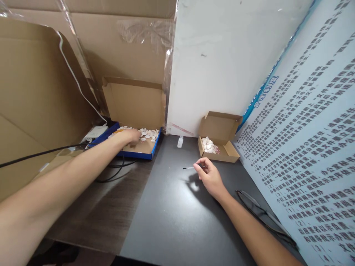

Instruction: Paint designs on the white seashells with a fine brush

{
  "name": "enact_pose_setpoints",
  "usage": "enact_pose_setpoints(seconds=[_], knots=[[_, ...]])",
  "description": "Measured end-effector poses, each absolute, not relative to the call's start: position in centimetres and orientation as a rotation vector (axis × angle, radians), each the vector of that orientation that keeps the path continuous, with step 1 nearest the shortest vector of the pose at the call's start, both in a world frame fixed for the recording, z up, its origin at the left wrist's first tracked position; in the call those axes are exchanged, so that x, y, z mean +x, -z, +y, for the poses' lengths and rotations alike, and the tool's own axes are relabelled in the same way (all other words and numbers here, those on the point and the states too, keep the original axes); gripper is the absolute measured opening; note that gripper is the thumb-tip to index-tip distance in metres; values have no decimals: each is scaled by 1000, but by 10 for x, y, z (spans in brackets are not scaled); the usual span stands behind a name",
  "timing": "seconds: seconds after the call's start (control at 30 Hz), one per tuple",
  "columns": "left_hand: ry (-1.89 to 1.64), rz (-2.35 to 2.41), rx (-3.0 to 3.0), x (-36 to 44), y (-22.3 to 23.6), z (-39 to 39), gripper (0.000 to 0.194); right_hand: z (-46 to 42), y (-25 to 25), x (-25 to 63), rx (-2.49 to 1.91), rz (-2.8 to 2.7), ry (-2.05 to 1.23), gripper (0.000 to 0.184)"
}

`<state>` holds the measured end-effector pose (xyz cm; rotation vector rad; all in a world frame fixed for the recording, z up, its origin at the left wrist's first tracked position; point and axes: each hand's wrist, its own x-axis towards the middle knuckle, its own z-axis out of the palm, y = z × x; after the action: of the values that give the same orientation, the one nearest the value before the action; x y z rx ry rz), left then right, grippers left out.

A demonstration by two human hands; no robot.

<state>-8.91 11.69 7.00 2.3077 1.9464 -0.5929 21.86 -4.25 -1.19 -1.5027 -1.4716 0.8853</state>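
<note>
My left hand (pixel 132 136) reaches down into a blue-edged cardboard box (pixel 152 148) that holds many white shells (pixel 149 133). Its fingers point downward and are mostly hidden behind the back of the hand, so whether they hold a shell does not show. Over the dark table, my right hand (pixel 208 176) pinches a small brush (pixel 189 168) between thumb and fingers. The brush has a thin pale stem and a black tip that points left. A little glass bottle (pixel 180 142) with whitish contents stands beyond the brush, apart from both hands.
A smaller open carton (pixel 222 159) with white shells (pixel 209 145) sits at the back right. Eyeglasses (pixel 263 214) lie beside my right forearm, below a printed poster (pixel 313 140). Black cables (pixel 118 171) and a white power strip (pixel 95 132) are at the left.
</note>
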Motion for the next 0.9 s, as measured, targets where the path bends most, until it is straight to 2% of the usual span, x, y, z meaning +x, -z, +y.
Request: enact_pose_setpoints(seconds=[0.17,0.47,0.9], knots=[[578,1959,2310,-87,-69,112,39,-44,10,218,-1506,-1482,-874,57],[480,1962,2316,-88,-66,110,20,-44,10,217,-1493,-1477,-877,57],[539,2020,2277,-95,-68,107,40,-44,12,217,-1498,-1492,-877,58]])
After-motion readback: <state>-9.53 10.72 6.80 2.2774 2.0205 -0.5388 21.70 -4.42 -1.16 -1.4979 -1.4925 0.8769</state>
